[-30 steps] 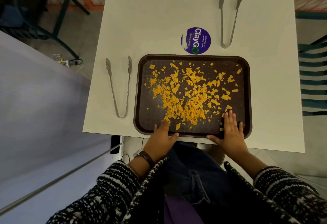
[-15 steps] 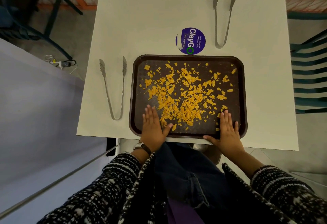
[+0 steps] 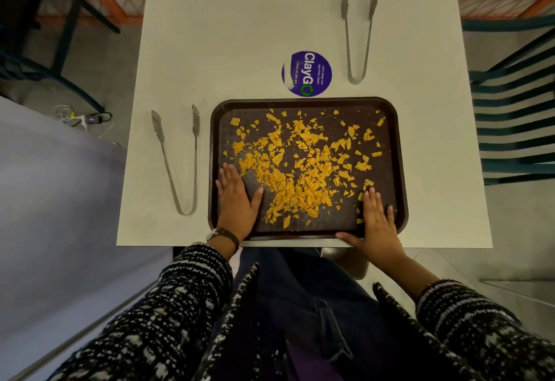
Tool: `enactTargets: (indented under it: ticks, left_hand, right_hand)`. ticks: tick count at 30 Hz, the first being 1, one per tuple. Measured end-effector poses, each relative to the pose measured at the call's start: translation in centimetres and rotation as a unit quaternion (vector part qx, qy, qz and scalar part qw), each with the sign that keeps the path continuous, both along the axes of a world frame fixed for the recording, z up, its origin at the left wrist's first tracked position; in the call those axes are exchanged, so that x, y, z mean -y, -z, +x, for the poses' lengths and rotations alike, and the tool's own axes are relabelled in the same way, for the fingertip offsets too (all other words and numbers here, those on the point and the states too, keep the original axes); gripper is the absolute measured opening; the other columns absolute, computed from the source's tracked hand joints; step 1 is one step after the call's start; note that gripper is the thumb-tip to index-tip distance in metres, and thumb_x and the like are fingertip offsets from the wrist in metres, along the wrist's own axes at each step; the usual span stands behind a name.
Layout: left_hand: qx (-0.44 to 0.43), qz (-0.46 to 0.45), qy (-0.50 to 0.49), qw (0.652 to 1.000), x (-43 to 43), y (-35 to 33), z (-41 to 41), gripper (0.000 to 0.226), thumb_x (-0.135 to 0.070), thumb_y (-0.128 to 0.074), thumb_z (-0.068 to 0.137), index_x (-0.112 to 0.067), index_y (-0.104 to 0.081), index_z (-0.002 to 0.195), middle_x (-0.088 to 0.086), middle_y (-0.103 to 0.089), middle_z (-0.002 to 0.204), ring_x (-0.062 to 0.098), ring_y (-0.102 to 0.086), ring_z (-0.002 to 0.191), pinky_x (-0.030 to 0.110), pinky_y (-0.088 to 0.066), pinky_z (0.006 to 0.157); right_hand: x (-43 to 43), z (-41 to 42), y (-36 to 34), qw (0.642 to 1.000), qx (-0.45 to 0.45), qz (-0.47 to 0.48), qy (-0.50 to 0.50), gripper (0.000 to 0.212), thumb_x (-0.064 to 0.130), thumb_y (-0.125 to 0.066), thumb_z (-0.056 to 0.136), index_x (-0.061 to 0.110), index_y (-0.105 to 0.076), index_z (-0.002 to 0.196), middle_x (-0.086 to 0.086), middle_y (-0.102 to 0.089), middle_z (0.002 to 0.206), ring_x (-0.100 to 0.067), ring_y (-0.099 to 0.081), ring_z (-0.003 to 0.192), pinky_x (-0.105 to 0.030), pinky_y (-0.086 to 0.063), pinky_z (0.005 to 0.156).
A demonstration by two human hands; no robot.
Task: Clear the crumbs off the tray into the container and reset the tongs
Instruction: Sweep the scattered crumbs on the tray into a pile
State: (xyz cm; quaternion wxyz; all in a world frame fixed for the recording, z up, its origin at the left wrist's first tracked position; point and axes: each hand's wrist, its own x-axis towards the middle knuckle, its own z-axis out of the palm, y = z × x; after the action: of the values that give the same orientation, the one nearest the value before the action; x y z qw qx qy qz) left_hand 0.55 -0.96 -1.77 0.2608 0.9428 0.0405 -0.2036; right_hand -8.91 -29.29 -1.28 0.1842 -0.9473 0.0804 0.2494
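Views: one only, the head camera, so no second view shares any part of the scene.
Position: above the near edge of the table (image 3: 210, 35), over the person's lap.
Direction: forward and steeply down, almost straight onto the tabletop.
Nearness: close; sleeves and lap fill the bottom, the tray (image 3: 401, 170) sits mid-frame.
Coverage: the table's near edge and both sides, floor either side; its far edge is cut off at the top.
Lens: wide-angle; the table's sides lean inward toward the top.
Framing: left hand (image 3: 235, 200) and right hand (image 3: 377, 221) lie just below centre.
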Motion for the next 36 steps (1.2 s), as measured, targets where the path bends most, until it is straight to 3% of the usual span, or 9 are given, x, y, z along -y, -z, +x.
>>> enactTargets:
  ticks: [3,9,13,17,21,23,26,30,36]
  left_hand:
    - [-0.004,0.013,0.042,0.999,1.4,0.3,-0.8,0.086,-0.06,-0.025,0.09,-0.006,0.016,0.143,0.011,0.021,0.152,0.025,0.02,0.141,0.039,0.016,0.114]
    - [-0.026,-0.118,0.167,0.979,2.6,0.2,-2.8,0.084,-0.053,-0.031,0.089,-0.019,0.026,0.14,0.001,0.026,0.152,0.017,0.022,0.141,0.04,0.011,0.117]
    - [0.03,-0.115,0.088,0.989,1.2,-0.4,-1.8,0.079,-0.054,-0.029,0.091,-0.02,0.019,0.143,-0.004,0.024,0.151,0.013,0.021,0.14,0.034,0.01,0.115]
    - [0.033,-0.104,0.032,0.993,-0.2,-0.5,-0.1,0.077,-0.041,-0.036,0.094,-0.013,0.013,0.145,0.001,0.018,0.154,0.014,0.017,0.14,0.037,0.006,0.117]
    - [0.01,-0.089,0.046,0.995,-1.2,0.2,0.8,0.076,-0.037,-0.038,0.094,-0.009,0.01,0.146,0.007,0.012,0.157,0.015,0.014,0.142,0.036,0.006,0.118]
    - [0.011,-0.073,0.038,0.997,-1.3,0.5,1.1,0.076,-0.034,-0.04,0.095,-0.007,0.008,0.146,0.009,0.011,0.157,0.015,0.015,0.141,0.037,0.009,0.117]
    - [0.021,-0.05,0.025,0.998,-1.4,0.9,1.2,0.077,-0.034,-0.041,0.095,-0.003,0.007,0.146,0.01,0.012,0.156,0.015,0.018,0.14,0.039,0.013,0.116]
    - [0.011,-0.039,0.039,0.998,-1.7,0.9,1.2,0.08,-0.036,-0.041,0.094,-0.004,0.011,0.145,0.01,0.016,0.155,0.014,0.022,0.139,0.039,0.015,0.115]
    - [0.005,-0.043,0.038,0.998,-1.7,0.8,1.3,0.08,-0.036,-0.043,0.094,-0.004,0.01,0.145,0.011,0.016,0.155,0.014,0.022,0.139,0.04,0.016,0.115]
  right_hand:
    - [0.0,0.0,0.1,1.0,0.005,0.001,0.001,0.132,0.097,-0.013,0.053,0.01,0.009,0.149,-0.004,0.013,0.158,-0.014,0.021,0.142,-0.039,0.014,0.115]
    - [-0.3,0.1,-0.4,0.997,0.028,0.058,0.044,0.13,0.093,-0.03,0.056,0.012,0.013,0.148,-0.005,0.006,0.159,-0.01,0.017,0.14,-0.038,0.012,0.116]
    - [-0.9,0.9,-1.4,0.981,0.05,0.104,0.155,0.104,0.053,-0.058,0.081,0.015,0.011,0.149,-0.005,0.004,0.159,-0.006,0.014,0.134,-0.04,0.005,0.118]
    - [-0.5,3.5,-0.5,0.962,0.08,0.102,0.241,0.091,0.052,-0.049,0.087,0.014,0.006,0.15,-0.005,0.003,0.16,-0.02,0.008,0.146,-0.04,0.002,0.119]
    - [-3.1,4.6,0.0,0.969,0.084,0.05,0.225,0.091,0.061,-0.034,0.088,0.005,0.002,0.149,-0.012,0.005,0.159,-0.021,0.011,0.146,-0.038,0.009,0.119]
    - [-4.7,4.4,0.0,0.972,0.08,0.079,0.208,0.093,0.065,-0.028,0.085,0.007,0.007,0.148,-0.009,0.01,0.158,-0.017,0.017,0.144,-0.036,0.012,0.118]
    - [-6.6,3.8,-0.6,0.969,0.075,0.171,0.163,0.089,0.058,-0.038,0.089,0.016,0.014,0.148,0.003,0.019,0.155,-0.014,0.024,0.14,-0.038,0.009,0.118]
    - [-7.0,3.9,-2.4,0.95,0.06,0.281,0.125,0.083,0.054,-0.042,0.089,0.034,0.016,0.146,0.013,0.014,0.155,-0.014,0.017,0.138,-0.04,-0.002,0.115]
    - [-2.0,6.1,-1.3,0.946,0.104,0.155,0.267,0.082,0.045,-0.044,0.092,0.016,0.007,0.149,-0.004,0.006,0.159,-0.022,0.01,0.144,-0.045,-0.002,0.12]
